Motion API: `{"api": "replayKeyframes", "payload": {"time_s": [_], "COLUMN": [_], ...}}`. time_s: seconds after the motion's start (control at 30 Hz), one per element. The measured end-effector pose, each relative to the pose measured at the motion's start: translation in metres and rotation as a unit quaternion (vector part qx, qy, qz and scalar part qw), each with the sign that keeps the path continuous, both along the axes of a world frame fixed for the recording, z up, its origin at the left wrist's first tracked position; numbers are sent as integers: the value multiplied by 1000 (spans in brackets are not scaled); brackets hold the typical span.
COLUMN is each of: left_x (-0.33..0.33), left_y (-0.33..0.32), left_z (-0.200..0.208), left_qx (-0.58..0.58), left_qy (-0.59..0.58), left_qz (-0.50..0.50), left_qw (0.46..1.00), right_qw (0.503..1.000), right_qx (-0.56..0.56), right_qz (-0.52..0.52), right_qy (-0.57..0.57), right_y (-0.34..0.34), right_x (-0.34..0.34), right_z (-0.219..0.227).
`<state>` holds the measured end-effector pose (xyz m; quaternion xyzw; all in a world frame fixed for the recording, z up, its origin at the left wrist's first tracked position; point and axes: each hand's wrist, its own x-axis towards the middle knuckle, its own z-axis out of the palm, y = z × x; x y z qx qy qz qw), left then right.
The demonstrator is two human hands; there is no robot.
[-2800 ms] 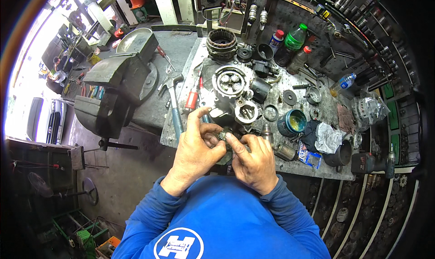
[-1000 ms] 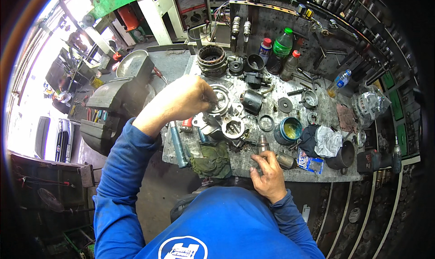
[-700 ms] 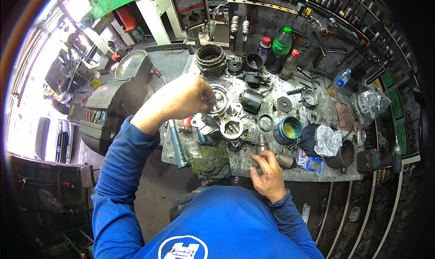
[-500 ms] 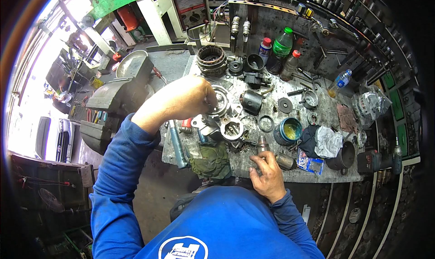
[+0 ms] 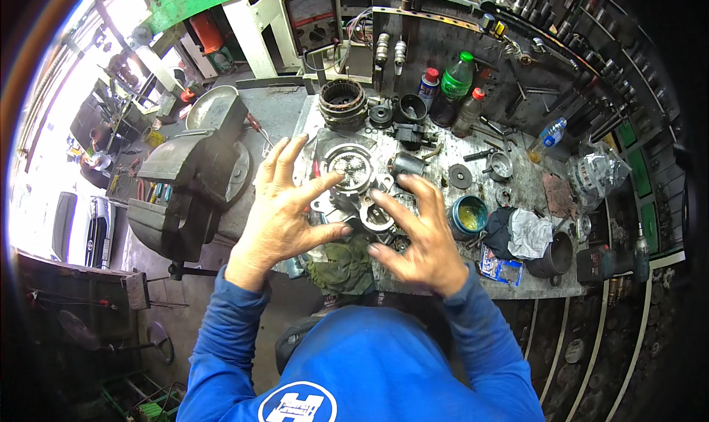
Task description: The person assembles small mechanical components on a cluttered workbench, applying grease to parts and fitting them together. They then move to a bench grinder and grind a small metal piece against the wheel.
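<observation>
My left hand (image 5: 284,208) is spread at the left side of a round metal housing (image 5: 346,172) with a bright ringed opening. Its forefinger tip overlaps the housing's rim; I cannot tell whether it touches. Opposite it, my right hand (image 5: 425,241) has its fingers apart, close to a smaller open metal housing (image 5: 377,216). Neither hand holds anything. A dark green cloth (image 5: 340,268) lies below the housings, between the wrists. Just beyond the right fingertips is a black cylindrical part (image 5: 407,163). The right hand hides some of the bench behind it.
A large bench vise (image 5: 188,167) stands to the left. Behind the housings are a ring-shaped stator (image 5: 343,104) and bottles, including a green-capped one (image 5: 457,78). To the right sit a tub of yellowish grease (image 5: 470,216), a white rag (image 5: 530,231) and a dark pot (image 5: 555,256).
My left hand has drawn back from over the round housing and spread its fingers. My right hand has moved up from the metal cylinder near the bench's front edge toward the housings, its fingers opening.
</observation>
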<state>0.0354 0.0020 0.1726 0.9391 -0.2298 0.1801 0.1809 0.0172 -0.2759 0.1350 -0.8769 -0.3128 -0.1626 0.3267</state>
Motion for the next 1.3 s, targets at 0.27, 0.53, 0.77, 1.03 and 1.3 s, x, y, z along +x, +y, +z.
{"api": "replayKeyframes", "payload": {"time_s": [0.27, 0.53, 0.77, 1.03, 1.3], "left_x": [11, 24, 2, -59, -75], "left_y": [10, 23, 62, 70, 76], "left_z": [-25, 7, 4, -70, -91], "left_qx": [-15, 76, -131, -263, -294], "left_qy": [-74, -25, -1, 124, 198], "left_qz": [-23, -78, -42, 9, 23], "left_qw": [997, 994, 991, 957, 935], "right_qw": [998, 988, 937, 977, 983], "right_qx": [-50, -135, -311, -175, -136], "right_qz": [16, 5, 11, 87, 33], "right_qy": [24, -80, -156, 90, 117], "right_y": [42, 40, 34, 34, 22], "right_x": [45, 48, 48, 62, 76], "right_z": [3, 10, 48, 40, 45]}}
